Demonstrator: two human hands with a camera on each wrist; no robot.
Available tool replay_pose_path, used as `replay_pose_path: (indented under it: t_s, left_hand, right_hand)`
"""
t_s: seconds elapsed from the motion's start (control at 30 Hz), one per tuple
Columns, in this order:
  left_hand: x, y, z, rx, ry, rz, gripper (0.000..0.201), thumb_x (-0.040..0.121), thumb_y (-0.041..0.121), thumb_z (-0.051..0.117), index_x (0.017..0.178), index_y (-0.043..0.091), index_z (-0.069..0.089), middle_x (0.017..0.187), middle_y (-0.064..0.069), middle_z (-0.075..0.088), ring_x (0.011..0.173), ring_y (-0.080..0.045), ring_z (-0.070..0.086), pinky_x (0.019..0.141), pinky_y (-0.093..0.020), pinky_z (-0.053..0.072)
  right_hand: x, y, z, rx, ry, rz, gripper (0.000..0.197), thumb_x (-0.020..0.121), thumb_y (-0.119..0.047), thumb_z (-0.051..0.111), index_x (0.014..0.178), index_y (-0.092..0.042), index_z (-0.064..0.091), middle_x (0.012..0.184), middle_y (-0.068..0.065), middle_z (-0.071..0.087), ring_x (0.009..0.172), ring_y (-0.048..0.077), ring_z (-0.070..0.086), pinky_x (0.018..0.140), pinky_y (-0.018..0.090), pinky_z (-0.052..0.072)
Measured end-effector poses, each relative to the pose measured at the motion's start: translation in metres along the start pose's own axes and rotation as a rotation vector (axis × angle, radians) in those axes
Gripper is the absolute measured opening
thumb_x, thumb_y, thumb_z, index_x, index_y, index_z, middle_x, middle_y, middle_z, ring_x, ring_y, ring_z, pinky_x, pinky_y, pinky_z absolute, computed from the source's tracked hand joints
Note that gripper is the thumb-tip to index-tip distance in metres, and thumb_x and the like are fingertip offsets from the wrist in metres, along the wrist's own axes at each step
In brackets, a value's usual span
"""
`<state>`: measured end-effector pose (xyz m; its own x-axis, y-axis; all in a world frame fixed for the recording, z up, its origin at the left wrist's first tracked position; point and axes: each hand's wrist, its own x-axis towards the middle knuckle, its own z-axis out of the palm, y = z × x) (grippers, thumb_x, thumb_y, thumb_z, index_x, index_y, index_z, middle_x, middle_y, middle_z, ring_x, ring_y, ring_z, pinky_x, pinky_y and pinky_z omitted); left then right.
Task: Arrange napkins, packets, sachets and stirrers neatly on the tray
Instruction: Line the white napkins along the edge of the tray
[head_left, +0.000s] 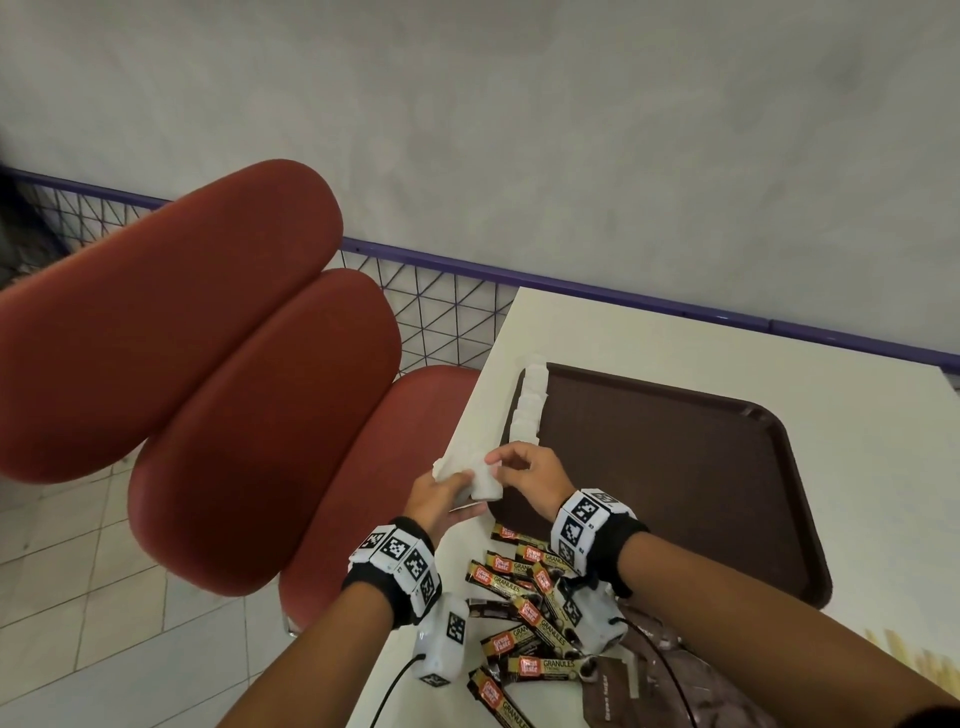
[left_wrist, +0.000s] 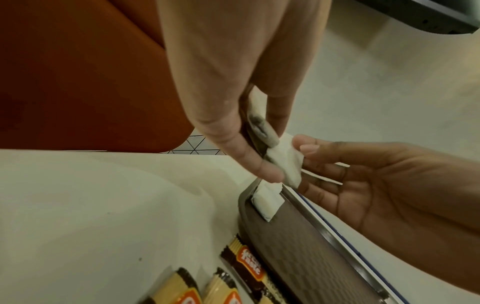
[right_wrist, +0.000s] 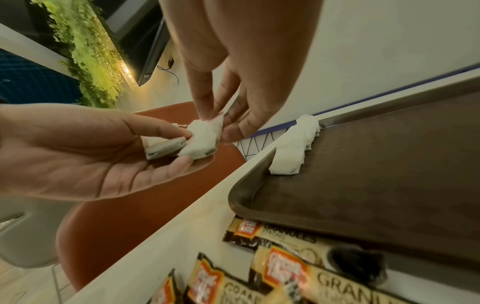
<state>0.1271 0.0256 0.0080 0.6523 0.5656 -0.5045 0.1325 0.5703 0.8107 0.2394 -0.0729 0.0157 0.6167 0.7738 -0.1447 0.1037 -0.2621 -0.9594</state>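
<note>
Both hands held folded napkins at the tray's near-left corner.

The left hand (right_wrist: 85, 156) cupped a small napkin stack (right_wrist: 166, 146), thumb on top; the right hand (right_wrist: 233, 82) pinched one napkin (right_wrist: 205, 137) off it, just left of the brown tray (head_left: 753, 519).

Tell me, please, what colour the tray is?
Dark brown; the tray shows best in the head view.
</note>
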Motion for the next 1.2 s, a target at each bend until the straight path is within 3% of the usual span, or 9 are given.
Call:
replay_pose_path:
  t_s: [0.1,0.23,0.37,0.5,0.6,0.7,0.9,1.07,1.2]
  left_hand:
    - [0.001,0.000,0.001,-0.002,-0.010,0.001,0.030,0.092,0.001,0.052,0.121,-0.005,0.052,0.098,-0.016,0.065,0.081,-0.026,0.066,0.069,-0.033,0.059]
    - [0.002,-0.002,0.000,0.024,-0.006,-0.008,0.030,0.091,0.003,0.053,0.120,-0.006,0.053,0.098,-0.017,0.064,0.082,-0.026,0.066,0.067,-0.030,0.059]
    - [0.010,-0.003,-0.009,0.005,0.058,-0.043,0.034,0.092,0.002,0.048,0.125,-0.007,0.048,0.100,-0.019,0.060,0.082,-0.026,0.064,0.065,-0.027,0.057]
    - [0.015,-0.007,-0.016,0.003,0.116,-0.045,0.040,0.093,0.000,0.045,0.131,-0.010,0.039,0.106,-0.023,0.059,0.083,-0.027,0.064,0.057,-0.024,0.058]
    - [0.015,-0.006,-0.017,0.016,0.100,-0.033,0.032,0.094,0.003,0.049,0.124,-0.007,0.047,0.108,-0.021,0.059,0.087,-0.028,0.063,0.066,-0.028,0.057]
    - [0.014,-0.007,-0.018,0.040,0.091,-0.026,0.012,0.093,0.004,0.051,0.103,0.002,0.056,0.109,-0.020,0.058,0.098,-0.028,0.059,0.074,-0.029,0.054]
    - [0.017,-0.012,-0.023,0.081,0.109,-0.025,0.032,0.091,0.007,0.055,0.120,-0.007,0.053,0.123,-0.025,0.058,0.111,-0.032,0.058,0.071,-0.025,0.055]
    - [0.014,-0.010,-0.021,0.094,0.079,-0.034,0.013,0.091,0.007,0.056,0.103,0.001,0.057,0.121,-0.025,0.059,0.107,-0.030,0.058,0.074,-0.027,0.055]
    - [0.013,-0.008,-0.019,0.105,0.072,-0.026,0.025,0.091,0.008,0.057,0.113,-0.003,0.056,0.123,-0.024,0.058,0.113,-0.032,0.057,0.067,-0.024,0.056]
  right_hand:
    - [-0.004,0.002,0.004,-0.003,-0.044,0.024,0.026,0.080,0.003,0.063,0.076,-0.022,0.064,0.086,0.009,0.061,0.084,0.020,0.055,0.086,0.035,0.048]
    - [0.002,0.006,-0.004,-0.084,0.134,0.090,0.024,0.083,0.005,0.058,0.101,-0.009,0.066,0.090,0.007,0.060,0.076,0.012,0.055,0.068,0.009,0.044]
    - [0.017,0.017,-0.024,-0.140,0.383,0.180,0.028,0.082,0.008,0.056,0.105,-0.007,0.063,0.107,0.016,0.062,0.087,0.024,0.059,0.077,0.025,0.047]
    - [0.021,0.026,-0.029,-0.258,0.308,0.223,0.028,0.082,0.011,0.054,0.102,-0.007,0.062,0.105,0.018,0.063,0.078,0.019,0.053,0.071,0.024,0.045]
    - [0.024,0.031,-0.026,-0.301,0.247,0.251,0.029,0.080,0.013,0.053,0.100,-0.007,0.062,0.096,0.015,0.060,0.075,0.018,0.051,0.069,0.026,0.044]
    - [0.028,0.036,-0.020,-0.350,0.227,0.223,0.028,0.079,0.011,0.057,0.097,-0.009,0.063,0.109,0.012,0.059,0.087,0.019,0.053,0.081,0.029,0.047]
    - [0.032,0.041,-0.012,-0.454,0.133,0.203,0.025,0.080,0.006,0.063,0.102,-0.006,0.065,0.120,0.012,0.050,0.111,0.028,0.051,0.097,0.033,0.045]
    - [0.030,0.040,-0.010,-0.434,0.124,0.224,0.028,0.081,-0.001,0.065,0.108,-0.009,0.064,0.124,0.011,0.042,0.119,0.027,0.044,0.106,0.030,0.037]
    - [0.019,0.032,-0.015,-0.439,0.120,0.218,0.033,0.081,-0.015,0.069,0.113,-0.014,0.063,0.128,0.007,0.038,0.124,0.023,0.031,0.105,0.027,0.028]
